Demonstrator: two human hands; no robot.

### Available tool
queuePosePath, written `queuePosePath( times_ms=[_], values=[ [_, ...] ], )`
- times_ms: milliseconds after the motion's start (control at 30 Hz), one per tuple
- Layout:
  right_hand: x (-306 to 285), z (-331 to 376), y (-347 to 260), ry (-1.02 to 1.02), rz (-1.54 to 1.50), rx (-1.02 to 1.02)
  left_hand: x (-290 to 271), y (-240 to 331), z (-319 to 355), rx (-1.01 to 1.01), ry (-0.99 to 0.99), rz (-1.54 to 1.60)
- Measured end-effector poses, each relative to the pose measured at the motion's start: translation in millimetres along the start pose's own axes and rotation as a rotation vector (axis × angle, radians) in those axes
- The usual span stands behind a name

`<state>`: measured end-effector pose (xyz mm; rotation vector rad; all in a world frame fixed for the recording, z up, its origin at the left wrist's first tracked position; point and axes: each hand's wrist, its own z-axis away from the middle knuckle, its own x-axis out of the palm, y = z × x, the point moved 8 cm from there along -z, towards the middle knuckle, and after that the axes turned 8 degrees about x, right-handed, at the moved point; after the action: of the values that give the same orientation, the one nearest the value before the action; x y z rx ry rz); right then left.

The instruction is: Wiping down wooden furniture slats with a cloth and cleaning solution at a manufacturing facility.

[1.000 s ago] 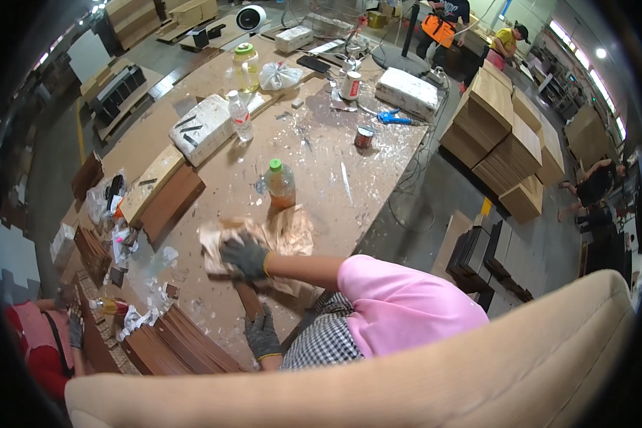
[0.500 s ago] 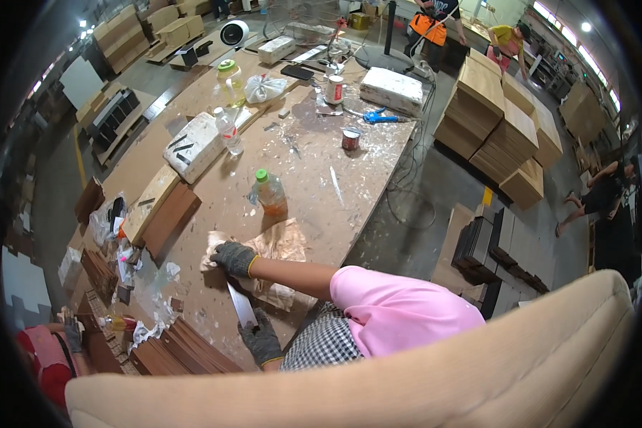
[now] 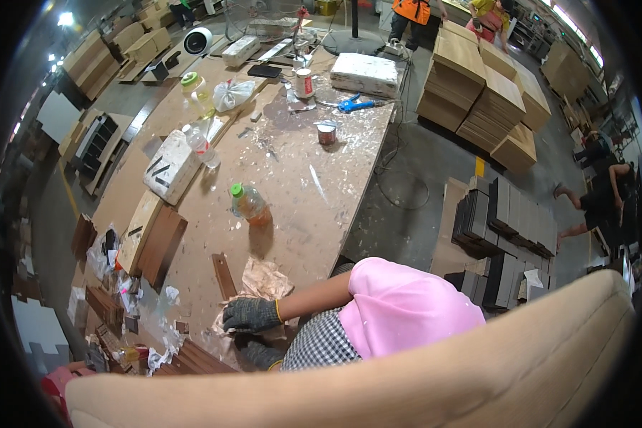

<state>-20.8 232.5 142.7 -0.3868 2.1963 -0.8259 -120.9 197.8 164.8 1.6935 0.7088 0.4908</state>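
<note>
Pressing my gloved right hand flat and open on the crumpled rag to pin it beside the dark wood strip, my left hand sits lower, its grip hidden.

I see dark grey gloves with yellow cuffs on both hands, the right hand and the left hand, low in the frame. The sleeve is pink above a black-and-white checked cloth. The counter is tan, flecked white. The bottle is amber, capped green.
</note>
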Motion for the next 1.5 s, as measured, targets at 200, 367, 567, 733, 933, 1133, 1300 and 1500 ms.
queuePosePath(
  times_ms=[200,367,567,733,933,1133,1300,1500],
  values=[
    [-32,5,-16,0.005,0.071,-0.012,40,-8,11,-0.053,-0.157,-0.004],
    [-81,-3,97,0.307,0.293,-0.038,63,-14,20,-0.089,-0.249,-0.009],
    [-124,-27,157,0.399,0.142,0.375,90,-15,28,-0.108,-0.376,-0.006],
    [-66,-30,48,-0.047,0.149,0.185,100,-17,32,-0.117,-0.447,-0.014],
    [9,47,29,-0.125,0.098,-0.279,100,-21,29,-0.131,-0.468,-0.021],
    [-27,-8,154,-0.041,0.449,0.260,108,-20,36,-0.143,-0.511,-0.035],
    [-27,-21,135,-0.091,0.590,0.374,106,-22,40,-0.140,-0.536,-0.042],
    [18,19,88,0.249,-0.489,0.178,109,-17,42,-0.141,-0.598,-0.060]
  ],
)
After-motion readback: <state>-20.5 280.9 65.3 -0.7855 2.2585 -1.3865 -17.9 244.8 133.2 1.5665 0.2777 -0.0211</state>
